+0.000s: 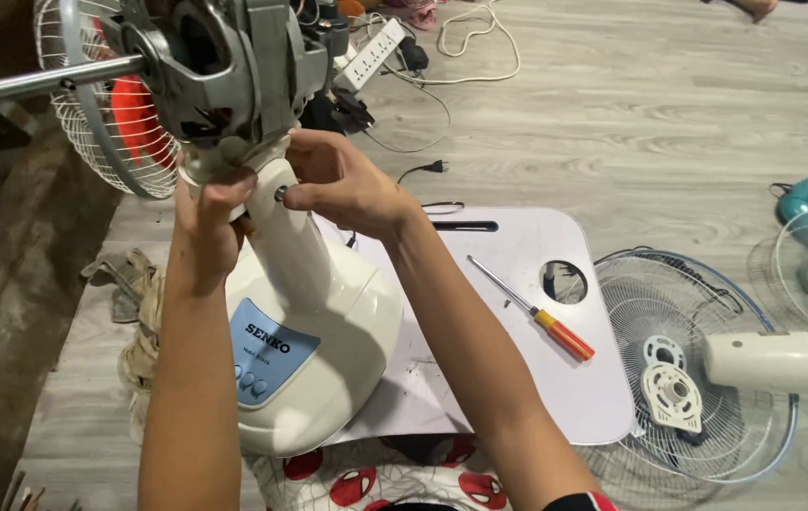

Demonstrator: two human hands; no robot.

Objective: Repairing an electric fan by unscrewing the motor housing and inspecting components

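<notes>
A person works on a cream table fan (314, 350) standing on a white board (555, 378) laid on a grey wood-look floor (612, 123). The left hand (210, 222) is closed around the top of the fan's neck, just below the exposed grey motor (224, 66). The right hand (342, 180) pinches a small screw (283, 194) at the side of the neck joint. A screwdriver (532, 310) with an orange-and-yellow handle lies on the board to the right. A detached wire fan guard (697, 378) and a cream motor cover (764, 361) rest on the floor beyond it.
</notes>
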